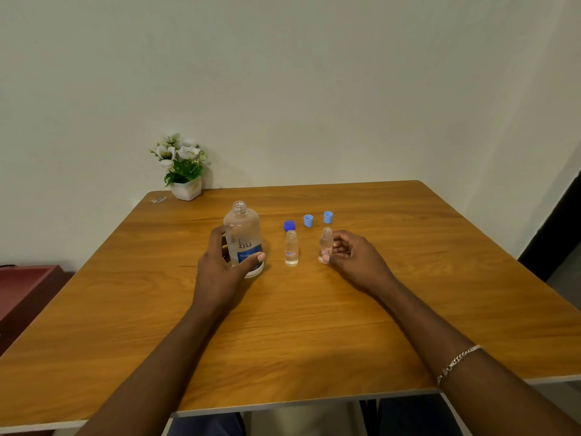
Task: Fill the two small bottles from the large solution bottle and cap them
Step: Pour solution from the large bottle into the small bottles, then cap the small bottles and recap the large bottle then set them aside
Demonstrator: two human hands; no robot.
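Note:
The large clear solution bottle (242, 237) with a blue label stands upright and uncapped on the wooden table (283, 325). My left hand (220, 265) is wrapped around its lower half. Two small clear bottles stand open to its right: the left small bottle (291, 248) is free, and my right hand (352, 259) grips the right small bottle (325, 243) from the side. Both hold some clear liquid. Behind them lie a dark blue cap (289, 225) and two light blue caps (308, 220) (328, 217).
A white pot of artificial flowers (184, 166) stands at the table's far left corner against the wall, with a small scrap of wrapper (158, 199) beside it. A dark red piece of furniture (22, 291) sits left of the table.

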